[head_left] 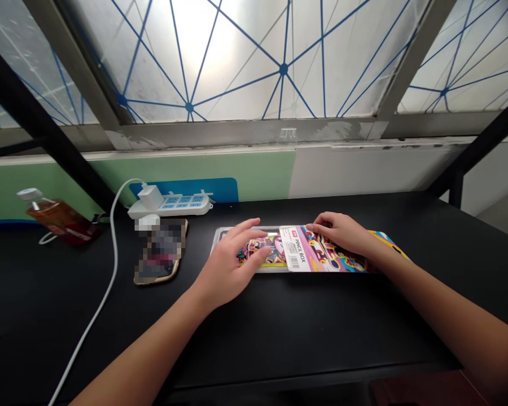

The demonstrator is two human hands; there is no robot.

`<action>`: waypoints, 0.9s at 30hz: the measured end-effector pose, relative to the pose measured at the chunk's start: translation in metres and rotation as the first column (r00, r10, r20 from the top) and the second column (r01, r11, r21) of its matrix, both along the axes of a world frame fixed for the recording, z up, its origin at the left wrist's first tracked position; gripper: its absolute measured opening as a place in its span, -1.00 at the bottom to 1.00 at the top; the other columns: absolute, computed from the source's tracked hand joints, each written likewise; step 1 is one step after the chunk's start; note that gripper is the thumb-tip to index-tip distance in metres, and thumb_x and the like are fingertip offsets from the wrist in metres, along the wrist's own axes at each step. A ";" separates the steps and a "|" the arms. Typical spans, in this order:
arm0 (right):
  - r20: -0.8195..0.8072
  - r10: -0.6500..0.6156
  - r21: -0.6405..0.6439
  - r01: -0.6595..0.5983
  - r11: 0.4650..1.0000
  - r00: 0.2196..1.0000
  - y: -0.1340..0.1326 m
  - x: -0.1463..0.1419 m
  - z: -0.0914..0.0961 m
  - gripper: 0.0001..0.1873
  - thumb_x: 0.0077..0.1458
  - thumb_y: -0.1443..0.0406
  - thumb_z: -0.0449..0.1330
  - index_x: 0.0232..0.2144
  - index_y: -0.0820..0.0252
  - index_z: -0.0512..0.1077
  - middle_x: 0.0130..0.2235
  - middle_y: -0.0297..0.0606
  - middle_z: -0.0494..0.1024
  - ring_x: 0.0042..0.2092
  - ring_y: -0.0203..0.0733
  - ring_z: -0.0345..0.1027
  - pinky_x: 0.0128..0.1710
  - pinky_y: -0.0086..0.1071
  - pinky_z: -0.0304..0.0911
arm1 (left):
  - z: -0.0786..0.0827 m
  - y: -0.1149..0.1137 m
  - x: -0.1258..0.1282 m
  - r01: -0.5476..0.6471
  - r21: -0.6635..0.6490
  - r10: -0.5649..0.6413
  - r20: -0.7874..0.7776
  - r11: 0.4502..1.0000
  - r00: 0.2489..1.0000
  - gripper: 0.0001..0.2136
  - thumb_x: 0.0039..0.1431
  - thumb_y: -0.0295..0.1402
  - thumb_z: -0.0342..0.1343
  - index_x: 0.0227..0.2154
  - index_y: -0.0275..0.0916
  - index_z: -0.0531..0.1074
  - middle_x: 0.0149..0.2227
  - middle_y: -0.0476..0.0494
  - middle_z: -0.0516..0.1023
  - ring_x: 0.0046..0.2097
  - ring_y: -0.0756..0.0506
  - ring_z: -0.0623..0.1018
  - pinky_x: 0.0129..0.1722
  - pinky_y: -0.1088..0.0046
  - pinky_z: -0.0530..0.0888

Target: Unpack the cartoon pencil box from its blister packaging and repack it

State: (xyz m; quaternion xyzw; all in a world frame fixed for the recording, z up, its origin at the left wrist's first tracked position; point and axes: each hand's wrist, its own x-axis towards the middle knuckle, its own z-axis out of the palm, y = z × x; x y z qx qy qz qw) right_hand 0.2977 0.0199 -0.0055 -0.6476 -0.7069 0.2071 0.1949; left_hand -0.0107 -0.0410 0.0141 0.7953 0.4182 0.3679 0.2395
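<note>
Seen from a head-worn camera, two bare, slim forearms [152, 352] narrow to slender wrists and bare hands, the person's left hand [231, 262] and right hand [336, 234]. The fingers [249, 231] are long and tapered, their nails too small to make out. Both arms are smooth, with soft, rounded contours.

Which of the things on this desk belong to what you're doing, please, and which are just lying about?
In use: left hand and right hand on a clear plastic pencil box and its printed card sleeve.
Lying about: blurred-out phone, power strip, bottle of amber drink.
</note>
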 end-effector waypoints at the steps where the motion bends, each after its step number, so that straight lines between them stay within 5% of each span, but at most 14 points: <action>1: 0.000 0.012 -0.022 -0.012 1.000 1.000 0.001 0.003 0.000 -0.49 0.10 -0.20 0.13 -0.37 0.08 0.51 -0.34 -0.25 0.62 -0.31 -0.09 0.42 -0.36 -0.29 0.23 | 0.002 0.001 -0.003 -0.039 0.018 0.038 0.075 0.999 0.996 -0.71 0.36 -0.12 0.05 -0.04 -0.14 0.54 0.26 -0.18 0.42 0.27 -0.24 0.41 0.25 0.20 0.33; 4: -0.027 0.088 -0.108 -0.090 0.990 0.996 0.003 0.018 0.005 -0.46 0.07 -0.22 0.16 -0.32 0.10 0.53 -0.37 -0.25 0.60 -0.33 -0.10 0.41 -0.39 -0.30 0.22 | 0.005 0.009 -0.015 -0.199 0.023 0.190 0.219 0.980 0.957 -0.74 0.39 -0.16 0.01 -0.12 -0.16 0.53 0.20 -0.16 0.47 0.25 -0.21 0.42 0.26 0.24 0.29; 7: -0.079 0.187 -0.209 -0.199 0.957 0.979 0.003 0.035 0.011 -0.46 0.00 -0.18 0.27 -0.17 0.06 0.55 -0.29 -0.25 0.63 -0.26 -0.05 0.47 -0.34 -0.30 0.31 | 0.002 0.017 -0.023 -0.278 -0.110 0.298 0.280 0.954 0.912 -0.73 0.40 -0.15 -0.02 -0.06 -0.15 0.48 0.19 -0.13 0.47 0.27 -0.20 0.38 0.28 0.24 0.24; 14: -0.041 0.168 -0.181 -0.173 0.968 0.985 0.010 0.045 0.008 -0.29 -0.08 -0.09 0.38 0.09 0.04 0.49 0.08 -0.07 0.59 0.04 0.19 0.49 0.00 -0.18 0.41 | -0.009 0.018 -0.015 -0.137 -0.372 0.299 0.420 0.918 0.857 -0.65 0.40 -0.07 -0.06 0.06 -0.16 0.36 0.11 -0.19 0.49 0.17 -0.18 0.46 0.18 0.31 0.34; 21: 0.188 0.347 -0.098 -0.334 0.937 0.919 0.017 -0.056 0.017 -0.25 0.04 -0.23 0.17 0.12 0.07 0.44 0.18 -0.03 0.48 0.17 0.24 0.37 0.17 -0.01 0.26 | -0.013 0.017 -0.018 -0.040 -0.370 0.256 0.557 0.928 0.790 -0.55 0.40 0.08 -0.12 0.06 -0.13 0.36 0.11 -0.19 0.49 0.25 -0.22 0.40 0.19 0.30 0.34; 27: 0.289 0.482 -0.069 -0.485 0.872 0.827 0.018 -0.133 0.027 -0.40 0.26 -0.09 -0.02 0.17 0.05 0.38 0.21 -0.01 0.44 0.15 0.21 0.37 0.14 0.03 0.20 | -0.018 0.025 -0.023 -0.042 -0.428 0.318 0.600 0.903 0.734 -0.46 0.36 0.19 -0.20 0.04 -0.11 0.39 0.15 -0.19 0.50 0.28 -0.27 0.39 0.18 0.24 0.40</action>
